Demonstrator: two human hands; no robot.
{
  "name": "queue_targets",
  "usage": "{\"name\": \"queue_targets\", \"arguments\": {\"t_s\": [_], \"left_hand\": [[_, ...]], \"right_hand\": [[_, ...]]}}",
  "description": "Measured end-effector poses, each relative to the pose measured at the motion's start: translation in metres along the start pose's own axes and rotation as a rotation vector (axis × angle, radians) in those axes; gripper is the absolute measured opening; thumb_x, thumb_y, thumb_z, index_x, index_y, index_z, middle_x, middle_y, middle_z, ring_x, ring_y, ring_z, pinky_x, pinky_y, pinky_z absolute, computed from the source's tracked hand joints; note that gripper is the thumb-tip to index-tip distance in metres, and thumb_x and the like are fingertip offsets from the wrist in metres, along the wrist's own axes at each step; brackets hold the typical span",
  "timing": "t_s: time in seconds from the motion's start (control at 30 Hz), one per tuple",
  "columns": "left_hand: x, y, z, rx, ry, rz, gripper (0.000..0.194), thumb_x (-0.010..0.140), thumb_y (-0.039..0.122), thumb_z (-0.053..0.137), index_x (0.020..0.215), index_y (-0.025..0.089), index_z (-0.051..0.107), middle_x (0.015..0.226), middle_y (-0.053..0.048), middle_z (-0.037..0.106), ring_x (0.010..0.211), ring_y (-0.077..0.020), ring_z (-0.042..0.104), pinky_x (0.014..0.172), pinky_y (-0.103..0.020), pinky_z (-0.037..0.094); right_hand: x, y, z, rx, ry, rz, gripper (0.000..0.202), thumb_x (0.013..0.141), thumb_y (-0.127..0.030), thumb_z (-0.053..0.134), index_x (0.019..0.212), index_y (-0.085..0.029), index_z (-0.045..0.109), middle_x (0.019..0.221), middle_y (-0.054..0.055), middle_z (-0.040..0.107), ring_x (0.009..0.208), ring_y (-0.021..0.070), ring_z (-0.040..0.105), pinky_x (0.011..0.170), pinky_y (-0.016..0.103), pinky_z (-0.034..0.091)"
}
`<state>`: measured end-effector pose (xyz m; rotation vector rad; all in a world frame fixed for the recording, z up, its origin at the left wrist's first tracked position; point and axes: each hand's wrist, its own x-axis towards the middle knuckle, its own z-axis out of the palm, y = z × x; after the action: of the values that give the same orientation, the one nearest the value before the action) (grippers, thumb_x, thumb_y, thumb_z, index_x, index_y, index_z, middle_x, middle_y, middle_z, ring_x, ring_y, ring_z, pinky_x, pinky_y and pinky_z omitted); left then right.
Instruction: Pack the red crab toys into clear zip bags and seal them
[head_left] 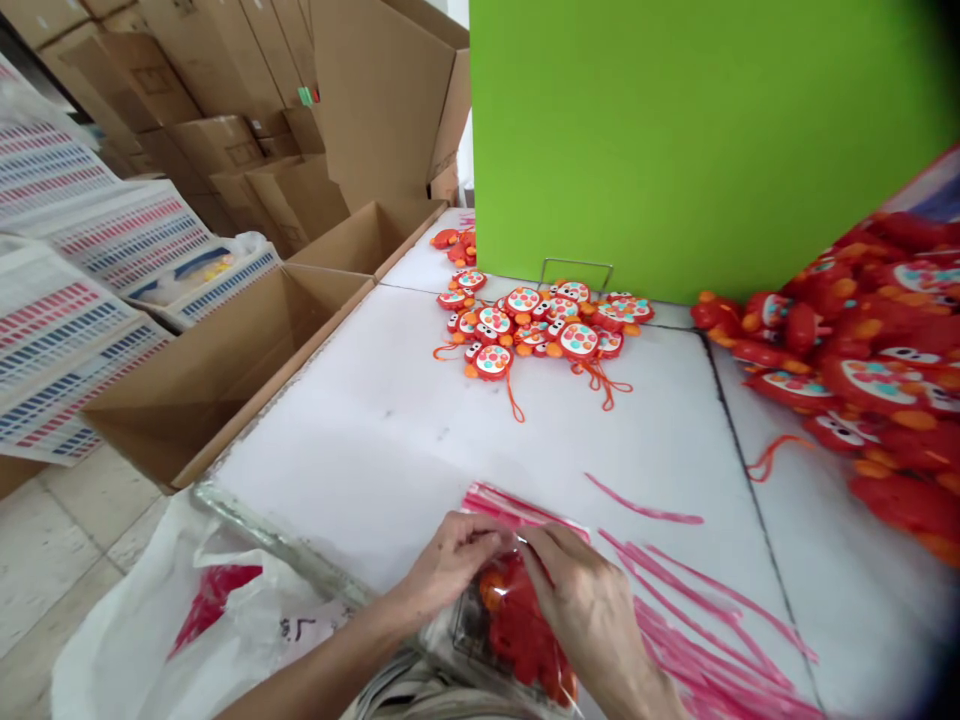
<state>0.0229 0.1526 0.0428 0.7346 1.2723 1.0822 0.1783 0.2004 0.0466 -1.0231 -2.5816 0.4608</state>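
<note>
A clear plastic bag with a pink top strip lies at the front edge of the white table, a red and orange toy inside it. My left hand pinches the bag just below the pink strip, thumb against the curled fingers. From the other side my right hand grips the same bag close by, its fingers bent down over the plastic. Part of the toy is hidden under my right hand. Several loose pink strips lie to the right of the bag.
Red crab-like toys with orange cords sit mid-table before a green panel. A larger heap of them is at the right. An open cardboard box stands along the left edge, above a white plastic sack. Striped crates are farther left.
</note>
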Motion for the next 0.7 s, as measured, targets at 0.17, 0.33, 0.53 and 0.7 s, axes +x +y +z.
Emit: {"name": "queue_targets", "arguments": {"t_s": [0.17,0.33,0.53,0.7], "left_hand": [[-0.003,0.006,0.006,0.256,0.015,0.121,0.025,0.083,0.026,0.047,0.065,0.013,0.059,0.061,0.000,0.055,0.062,-0.0149,0.050,0.059,-0.024,0.039],[-0.006,0.008,0.009,0.583,0.030,0.229,0.022,0.086,0.019,0.042,0.073,0.014,0.059,0.065,-0.002,0.059,0.061,-0.0146,0.051,0.058,-0.024,0.038],[-0.007,-0.001,-0.002,0.462,0.018,0.163,0.024,0.090,0.030,0.041,0.090,0.016,0.060,0.084,-0.009,0.068,0.078,-0.0204,0.065,0.070,-0.028,0.050],[-0.001,-0.014,-0.017,0.280,0.044,0.064,0.019,0.088,0.033,0.045,0.082,0.017,0.053,0.081,-0.007,0.067,0.076,-0.0210,0.066,0.069,-0.030,0.052]], "right_hand": [[0.015,-0.010,0.001,-0.017,-0.053,-0.011,0.020,0.088,-0.010,0.043,0.081,-0.020,0.059,0.078,0.004,0.064,0.068,0.0189,0.062,0.059,0.028,0.044],[0.022,-0.013,0.000,0.010,-0.031,0.027,0.020,0.084,-0.007,0.045,0.073,-0.019,0.058,0.072,0.003,0.063,0.065,0.0194,0.061,0.056,0.028,0.041],[0.002,0.037,-0.020,0.219,0.061,0.311,0.015,0.085,-0.027,0.045,0.080,-0.026,0.059,0.073,0.002,0.067,0.063,0.0187,0.063,0.060,0.028,0.048],[-0.059,0.142,-0.054,0.148,0.035,0.636,0.014,0.067,-0.039,0.054,0.065,-0.029,0.063,0.062,0.005,0.069,0.054,0.0253,0.065,0.051,0.035,0.049]]}}
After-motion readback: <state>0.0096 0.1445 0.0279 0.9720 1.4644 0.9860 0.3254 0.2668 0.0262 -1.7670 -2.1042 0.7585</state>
